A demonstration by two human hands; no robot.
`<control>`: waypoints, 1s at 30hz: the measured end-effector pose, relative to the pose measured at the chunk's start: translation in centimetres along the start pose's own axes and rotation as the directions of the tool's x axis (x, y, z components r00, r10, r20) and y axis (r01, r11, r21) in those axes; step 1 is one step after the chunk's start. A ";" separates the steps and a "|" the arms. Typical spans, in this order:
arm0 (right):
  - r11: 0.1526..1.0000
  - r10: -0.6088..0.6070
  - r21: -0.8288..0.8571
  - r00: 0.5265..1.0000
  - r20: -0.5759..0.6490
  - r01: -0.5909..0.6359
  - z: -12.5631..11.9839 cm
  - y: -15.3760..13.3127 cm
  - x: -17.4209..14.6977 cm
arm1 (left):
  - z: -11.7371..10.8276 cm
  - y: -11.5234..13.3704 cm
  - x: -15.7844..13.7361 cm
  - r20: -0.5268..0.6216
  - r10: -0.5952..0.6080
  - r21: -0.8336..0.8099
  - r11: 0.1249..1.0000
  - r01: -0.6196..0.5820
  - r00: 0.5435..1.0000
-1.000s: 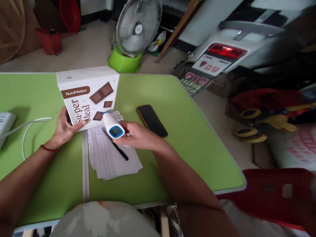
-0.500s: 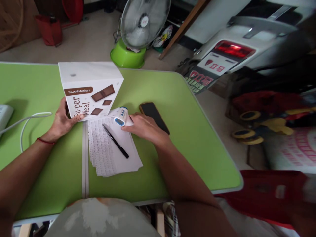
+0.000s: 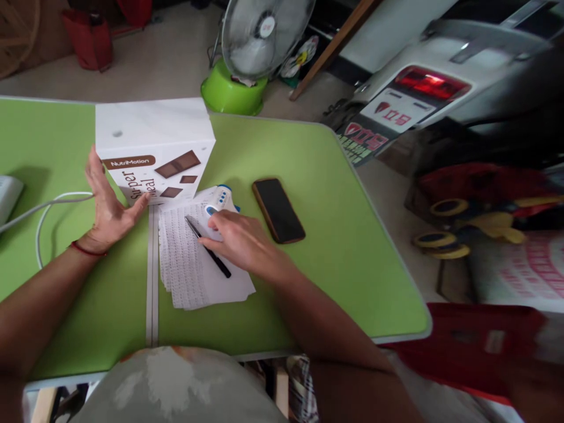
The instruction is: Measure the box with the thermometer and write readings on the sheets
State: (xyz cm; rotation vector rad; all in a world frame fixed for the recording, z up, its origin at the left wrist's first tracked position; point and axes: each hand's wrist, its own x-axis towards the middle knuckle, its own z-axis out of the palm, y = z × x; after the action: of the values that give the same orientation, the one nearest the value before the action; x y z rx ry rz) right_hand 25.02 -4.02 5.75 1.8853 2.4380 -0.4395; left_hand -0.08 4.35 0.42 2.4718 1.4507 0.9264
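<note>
A white box [image 3: 152, 126] printed "NutriMotion" stands on the green table. My left hand [image 3: 112, 214] is at its left side, fingers stretched up along the edge and thumb resting at the lower front; it is open rather than wrapped round the box. On a stack of printed sheets [image 3: 183, 276] lies a black pen [image 3: 219, 264], slanting down to the right. My right hand [image 3: 242, 238] is open over the sheets, thumb and forefinger apart, the thumb near the pen. Just beyond its fingers is a white and blue infrared thermometer [image 3: 222, 198], partly hidden by the hand.
A black phone [image 3: 279, 210] in a brown case lies right of the sheets. A white cable [image 3: 66, 201] runs from a white device [image 3: 9, 197] at the left. Past the table [image 3: 343, 264] are a fan [image 3: 264, 35] on a green stool [image 3: 231, 94] and a scooter [image 3: 436, 82].
My right hand has let go of the thermometer and moved nearer the pen. My left fingers have straightened along the box. The view has shifted slightly.
</note>
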 end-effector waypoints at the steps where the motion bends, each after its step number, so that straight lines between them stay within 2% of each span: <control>1: 1.000 -0.021 0.007 0.999 0.032 0.020 0.4 -0.3 0.1 | -0.1 0.5 -0.1 -0.135 0.005 0.016 1.000 -0.003 0.991; 4: 0.997 -0.077 -0.005 0.997 0.016 0.077 2.1 -0.6 0.6 | -0.4 2.2 -0.3 -0.377 0.169 0.112 0.984 -0.136 0.911; 6: 0.988 -0.153 0.015 0.987 -0.046 0.154 3.2 -0.1 0.9 | -0.7 3.9 -0.5 -0.438 0.327 0.140 0.945 -0.296 0.837; 7: 0.979 -0.194 0.039 0.977 -0.093 0.198 3.7 0.3 1.0 | -0.9 4.8 -0.6 -0.397 0.393 0.099 0.917 -0.387 0.829; 8: 0.967 -0.233 0.074 0.962 -0.144 0.245 4.1 0.8 1.1 | -1.2 5.9 -0.8 -0.239 0.438 0.015 0.894 -0.447 0.867; 9: 0.947 -0.273 0.118 0.941 -0.197 0.300 4.4 1.3 1.3 | -1.5 7.1 -1.1 -0.136 0.519 -0.024 0.850 -0.527 0.844; 12: 0.821 -0.394 0.275 0.846 -0.361 0.500 4.8 2.6 1.7 | -2.1 10.5 -2.5 0.121 0.697 -0.174 0.716 -0.676 0.707; 14: 0.729 -0.431 0.316 0.766 -0.476 0.607 4.8 3.0 2.1 | -1.9 12.3 -3.9 0.310 0.750 -0.323 0.661 -0.677 0.585; 15: 0.702 -0.438 0.314 0.735 -0.518 0.639 4.8 3.2 2.2 | -1.6 12.9 -4.7 0.323 0.738 -0.312 0.674 -0.670 0.593; 16: 0.692 -0.439 0.306 0.718 -0.541 0.654 4.8 3.2 2.3 | -1.3 13.4 -5.5 0.354 0.700 -0.265 0.711 -0.651 0.620; 18: 0.692 -0.435 0.302 0.713 -0.550 0.655 5.0 3.3 2.4 | -0.6 14.1 -7.0 0.334 0.645 -0.156 0.757 -0.634 0.688; 20: 0.698 -0.409 0.320 0.724 -0.556 0.640 5.3 3.3 2.5 | -0.2 14.5 -8.2 0.294 0.637 -0.093 0.761 -0.642 0.712; 25: 0.669 -0.318 0.363 0.691 -0.649 0.649 6.2 2.3 2.4 | -0.6 15.4 -9.4 0.232 0.696 -0.112 0.713 -0.692 0.680; 28: 0.650 -0.241 0.419 0.695 -0.677 0.634 6.8 1.4 2.2 | -0.7 14.8 -8.5 0.028 0.741 -0.120 0.668 -0.734 0.670; 30: 0.615 -0.147 0.525 0.740 -0.656 0.588 7.2 1.1 2.2 | -0.4 14.0 -7.8 -0.116 0.738 -0.110 0.656 -0.747 0.665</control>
State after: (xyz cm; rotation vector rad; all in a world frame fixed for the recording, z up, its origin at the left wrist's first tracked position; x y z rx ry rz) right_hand 24.38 -3.40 -1.84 1.8433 3.5116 -1.1627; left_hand 7.41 -9.57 2.86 2.9496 0.2616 1.1647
